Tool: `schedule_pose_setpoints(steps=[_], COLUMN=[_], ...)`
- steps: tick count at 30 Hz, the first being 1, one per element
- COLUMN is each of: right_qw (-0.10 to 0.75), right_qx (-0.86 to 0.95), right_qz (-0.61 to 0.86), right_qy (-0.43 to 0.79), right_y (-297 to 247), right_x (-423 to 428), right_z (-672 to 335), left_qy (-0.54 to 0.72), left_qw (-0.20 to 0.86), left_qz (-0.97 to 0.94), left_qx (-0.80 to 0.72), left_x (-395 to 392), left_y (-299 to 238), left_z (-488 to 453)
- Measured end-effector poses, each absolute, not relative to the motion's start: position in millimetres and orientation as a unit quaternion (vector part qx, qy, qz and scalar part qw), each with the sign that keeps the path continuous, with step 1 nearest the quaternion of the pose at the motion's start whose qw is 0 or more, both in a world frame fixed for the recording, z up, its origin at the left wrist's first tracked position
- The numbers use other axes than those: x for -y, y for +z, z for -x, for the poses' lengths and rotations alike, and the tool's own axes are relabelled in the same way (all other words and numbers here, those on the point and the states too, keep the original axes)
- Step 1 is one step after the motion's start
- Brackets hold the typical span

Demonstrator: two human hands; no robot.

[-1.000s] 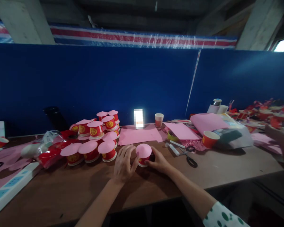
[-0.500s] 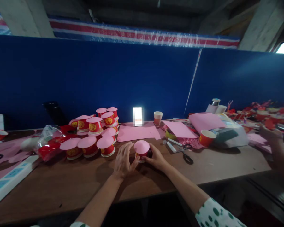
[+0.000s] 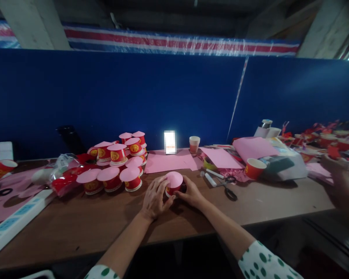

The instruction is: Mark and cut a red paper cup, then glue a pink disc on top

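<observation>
An upside-down red paper cup (image 3: pixel 170 190) stands on the table in front of me, with a shallow pink paper cone (image 3: pixel 174 179) on top. My left hand (image 3: pixel 156 198) curls round its left side, thumb near the cup's base and fingers against the cone's rim. From the right, my right hand (image 3: pixel 193 194) holds the cup, its thumb across the front and the other fingers partly hidden behind. To the left stand several more red cups topped with pink cones, the nearest being a cone-topped cup (image 3: pixel 130 183).
Scissors (image 3: pixel 230 193) and a glue stick (image 3: pixel 210 179) lie right of my hands. Behind are pink paper sheets (image 3: pixel 168 162) and a paper cup (image 3: pixel 194 145). A red cup (image 3: pixel 255 169) tilts at the right. A power strip (image 3: pixel 19 219) lies left. Another person's hand (image 3: pixel 337 168) is far right.
My left hand has closed in on the cup, its fingers now against the cone's rim. My right hand stays almost where it was. The view has shifted slightly.
</observation>
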State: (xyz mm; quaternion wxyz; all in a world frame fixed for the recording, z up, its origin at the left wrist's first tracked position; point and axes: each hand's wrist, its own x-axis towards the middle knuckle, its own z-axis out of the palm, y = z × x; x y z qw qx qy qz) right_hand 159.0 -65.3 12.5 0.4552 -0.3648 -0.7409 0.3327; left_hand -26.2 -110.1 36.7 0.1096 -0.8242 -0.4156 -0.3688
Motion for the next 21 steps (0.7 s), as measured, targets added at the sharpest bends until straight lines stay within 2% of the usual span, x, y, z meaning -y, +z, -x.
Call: schedule_pose_setpoints(steps=[21], right_qw=[0.455], right_qx=[0.741], right_qz=[0.364], right_qy=[0.335], right_y=[10.1], right_x=[64.7], right_z=[-158.7], left_qy=[-0.385], left_qw=[0.127], left_qz=[0.813], left_qx=[0.417], left_x=[109.9], left_y=[36.0], left_z=[27.2])
